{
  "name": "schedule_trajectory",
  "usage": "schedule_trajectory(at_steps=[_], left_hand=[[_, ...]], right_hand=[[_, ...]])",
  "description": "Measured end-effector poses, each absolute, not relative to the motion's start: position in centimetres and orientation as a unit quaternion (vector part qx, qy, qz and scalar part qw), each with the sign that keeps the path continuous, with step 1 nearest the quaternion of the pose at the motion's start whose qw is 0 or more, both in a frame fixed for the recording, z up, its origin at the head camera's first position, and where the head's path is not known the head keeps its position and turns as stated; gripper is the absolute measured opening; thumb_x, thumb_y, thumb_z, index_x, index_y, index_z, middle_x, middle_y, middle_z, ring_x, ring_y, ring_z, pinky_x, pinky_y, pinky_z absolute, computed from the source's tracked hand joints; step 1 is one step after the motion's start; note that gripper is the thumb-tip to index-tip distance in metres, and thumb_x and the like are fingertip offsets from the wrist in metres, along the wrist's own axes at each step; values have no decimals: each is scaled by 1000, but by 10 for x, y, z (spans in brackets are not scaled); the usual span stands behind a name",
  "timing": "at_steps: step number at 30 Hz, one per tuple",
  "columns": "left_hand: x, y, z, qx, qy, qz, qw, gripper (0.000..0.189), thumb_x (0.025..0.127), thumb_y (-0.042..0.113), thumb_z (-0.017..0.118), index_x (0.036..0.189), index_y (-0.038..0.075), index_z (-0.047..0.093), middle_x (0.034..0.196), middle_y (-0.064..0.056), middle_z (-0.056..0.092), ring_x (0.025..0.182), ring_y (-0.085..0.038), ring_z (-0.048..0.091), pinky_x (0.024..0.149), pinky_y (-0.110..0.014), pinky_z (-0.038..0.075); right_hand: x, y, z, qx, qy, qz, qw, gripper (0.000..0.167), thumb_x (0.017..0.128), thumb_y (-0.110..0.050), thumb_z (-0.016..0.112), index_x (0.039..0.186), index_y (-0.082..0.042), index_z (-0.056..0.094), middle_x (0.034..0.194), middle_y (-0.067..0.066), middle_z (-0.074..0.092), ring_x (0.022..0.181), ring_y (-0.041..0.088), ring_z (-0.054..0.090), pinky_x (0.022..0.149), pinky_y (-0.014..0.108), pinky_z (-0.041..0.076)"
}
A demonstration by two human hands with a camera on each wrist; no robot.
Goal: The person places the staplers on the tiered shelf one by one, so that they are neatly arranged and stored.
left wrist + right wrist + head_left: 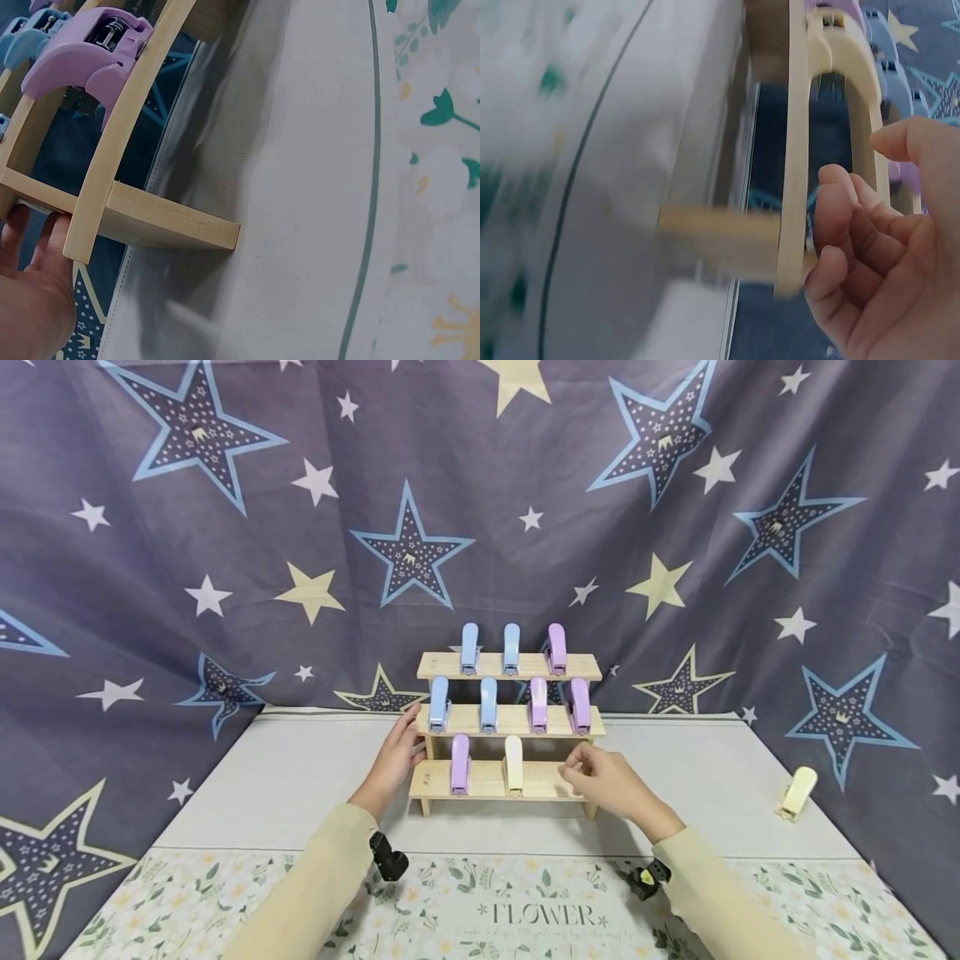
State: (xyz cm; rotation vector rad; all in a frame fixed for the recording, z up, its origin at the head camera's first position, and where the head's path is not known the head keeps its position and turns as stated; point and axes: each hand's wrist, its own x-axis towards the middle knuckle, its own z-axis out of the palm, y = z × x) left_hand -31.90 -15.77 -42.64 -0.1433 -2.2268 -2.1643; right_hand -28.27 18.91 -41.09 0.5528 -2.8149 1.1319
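Observation:
A three-tier wooden display rack (551, 778) carries several mini staplers. On the bottom tier stand a purple stapler (461, 765) and a cream stapler (513, 765). My left hand (390, 764) rests against the rack's left end, fingers fairly straight at the upright; part of them is hidden behind the wood. At the right end of the bottom tier is my right hand (609, 779), its fingers loosely bent and nothing between them. In the right wrist view, the thumb of the right hand (892, 247) stands apart from the other fingers, close beside the shelf board.
Blue staplers (488, 705) and purple staplers (537, 705) line the middle tier, with more on the top tier (585, 668). A pale yellow stapler (797, 793) lies far right on the white table (690, 760). Behind hangs a star-patterned curtain (480, 460); a floral mat (465, 893) covers the front.

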Motion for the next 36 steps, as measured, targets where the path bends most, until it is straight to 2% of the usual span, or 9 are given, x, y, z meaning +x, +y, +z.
schedule_trajectory(at_steps=[8,16,23,29,33,36], left_hand=[[-321,-157,-429,-48,-705,-707,17,50,112,20,26,161,13,20,157,-23,29,139,-41,34,116,-53,32],[-321,-158,-430,-46,-705,-707,17,50,112,20,25,161,13,21,157,-22,29,139,-40,35,116,-52,32],[-320,-158,-429,-45,-706,-706,17,50,112,22,26,161,13,20,156,-23,29,138,-40,35,116,-52,33],[-320,-157,-430,-47,-709,-704,16,51,111,21,26,161,12,19,156,-23,30,137,-40,37,116,-51,34],[-320,-156,-431,-48,-706,-706,14,51,112,22,26,161,12,19,156,-22,29,137,-40,36,116,-51,34],[-320,-156,-430,-48,-709,-703,14,51,112,24,26,161,13,19,155,-23,30,137,-40,37,115,-50,34]], right_hand=[[-282,242,-412,145,-929,336,59,21,96,-28,64,98,-8,65,70,-1,61,58,16,55,53,31,49],[-278,300,-412,91,-949,291,84,25,97,-29,62,103,-5,67,79,2,65,66,16,57,59,33,47],[-277,360,-416,43,-962,249,106,32,97,-29,59,103,1,68,93,18,71,84,35,66,67,40,52],[-265,407,-418,3,-967,241,84,39,98,-29,57,107,8,64,97,26,69,85,38,65,64,40,53],[-256,434,-419,-21,-968,244,60,48,101,-35,54,113,11,61,95,24,69,77,30,66,62,41,53],[-252,450,-419,-43,-968,243,46,52,101,-38,52,113,13,58,92,22,68,76,30,65,63,45,53]])
